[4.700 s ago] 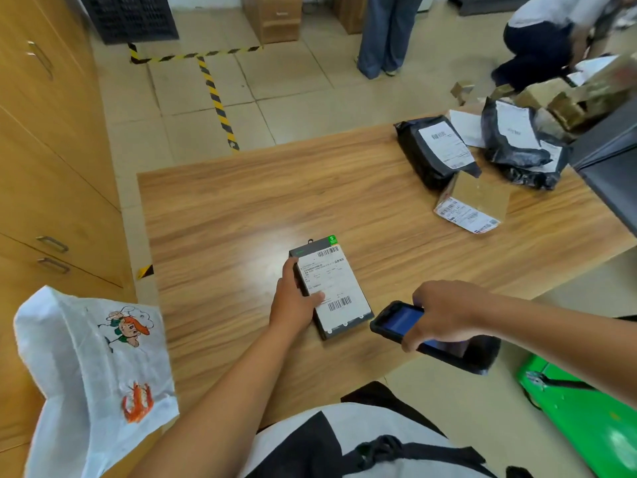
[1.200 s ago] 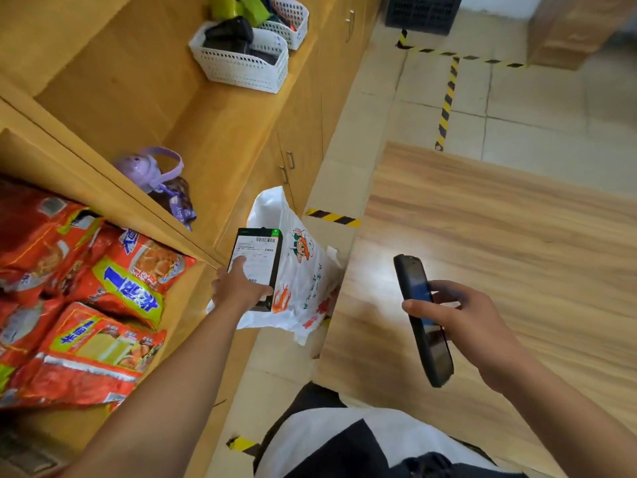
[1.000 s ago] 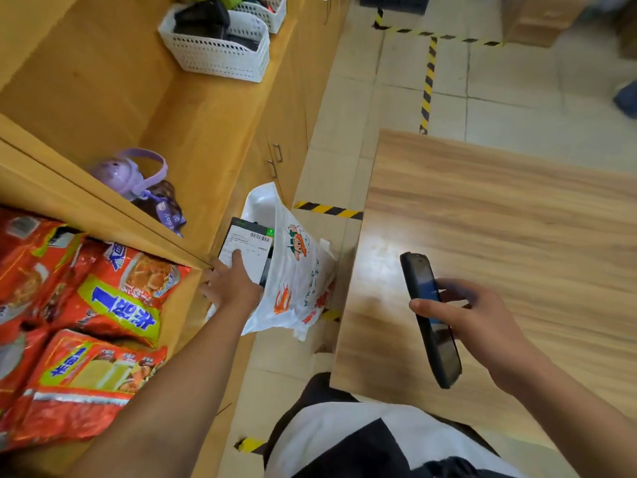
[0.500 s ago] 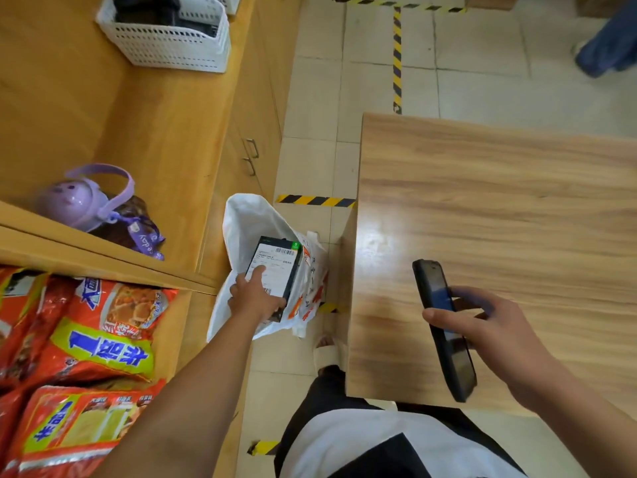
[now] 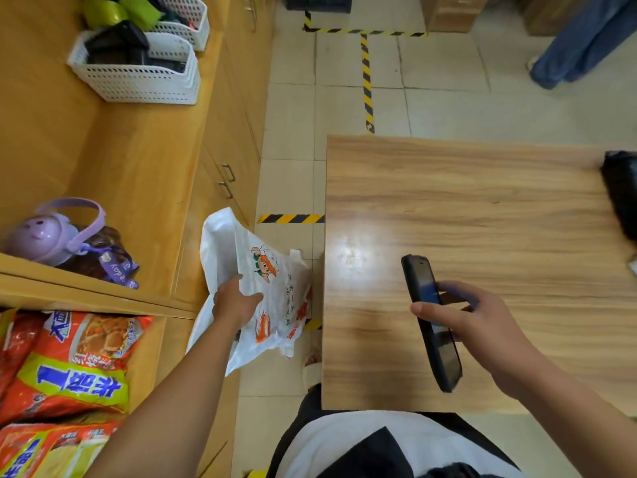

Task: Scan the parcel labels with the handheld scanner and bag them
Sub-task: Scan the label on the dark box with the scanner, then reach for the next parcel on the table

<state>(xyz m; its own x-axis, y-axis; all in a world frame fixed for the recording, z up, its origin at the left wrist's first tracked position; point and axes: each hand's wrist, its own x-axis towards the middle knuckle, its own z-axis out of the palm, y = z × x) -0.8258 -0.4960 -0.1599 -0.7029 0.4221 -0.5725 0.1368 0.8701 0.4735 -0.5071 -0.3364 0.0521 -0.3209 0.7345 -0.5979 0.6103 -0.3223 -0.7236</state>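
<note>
Two baskets (image 5: 138,81) (shelf (image 5: 144,160)); table (image 5: 482,208) beside bag (image 5: 224,243)

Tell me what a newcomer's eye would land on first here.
First, the white plastic bag with orange cartoon prints, between the yellow wooden cabinet and the wood-grain table, with the left grip at its mouth. Next, the black handheld scanner, held in the right grip over the table's near side. Bright red-orange snack packets crowd the lower left.

glossy wood-grain table (image 5: 482,208), thin crinkled white plastic bag (image 5: 241,250), perforated plastic baskets (image 5: 138,81)
</note>
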